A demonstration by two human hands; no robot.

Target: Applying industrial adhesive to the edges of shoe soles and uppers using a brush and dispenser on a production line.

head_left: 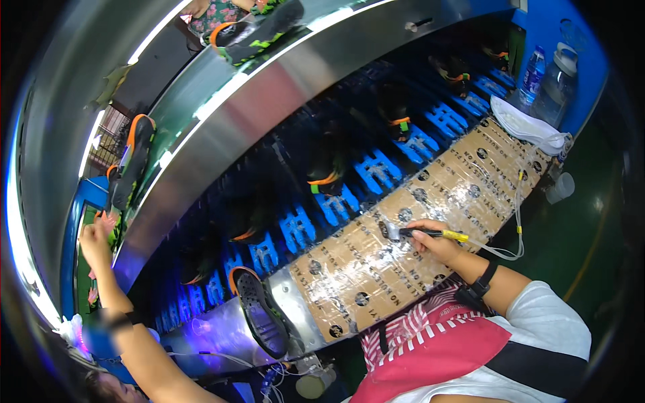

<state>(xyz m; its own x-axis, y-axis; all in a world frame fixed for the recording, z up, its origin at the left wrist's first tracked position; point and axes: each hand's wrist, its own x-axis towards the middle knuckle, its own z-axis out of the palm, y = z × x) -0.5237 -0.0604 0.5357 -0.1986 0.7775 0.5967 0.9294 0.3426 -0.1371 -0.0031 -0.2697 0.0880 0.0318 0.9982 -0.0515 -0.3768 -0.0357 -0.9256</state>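
Observation:
My right hand is closed around the black handle of a brush with a yellow band and a pale tube. The brush's pale head hovers over or touches the cardboard-covered ledge; which one, I cannot tell. On the far left my left hand reaches up, closed on the lower end of a dark shoe with orange and green trim on the upper belt. Some of its fingers are hidden. Another dark shoe with an orange edge lies on the metal ledge between my arms.
Blue slotted carriers with dark shoes run under a curved metal hood. One more shoe sits on the upper belt near another person. Bottles, a white tray and a clear cup are at far right.

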